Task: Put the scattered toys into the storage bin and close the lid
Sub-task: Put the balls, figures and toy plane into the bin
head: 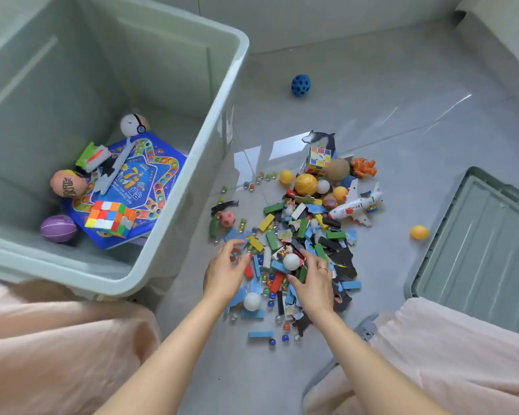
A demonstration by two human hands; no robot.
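A pale green storage bin stands open at the left, holding a blue game board, a colour cube and a few balls. On the floor to its right lies a heap of toys: coloured blocks, marbles, puzzle pieces, balls and a white toy plane. My left hand hovers over the heap's near left edge with fingers spread and curved, holding nothing that I can see. My right hand rests on the heap, its fingers round a white ball and some blocks. The bin's lid lies on the floor at the right.
A blue holed ball lies alone on the floor farther back. An orange ball sits beside the lid. My knees in pale pink cloth flank the heap at the lower left and lower right. Grey tiled floor surrounds everything.
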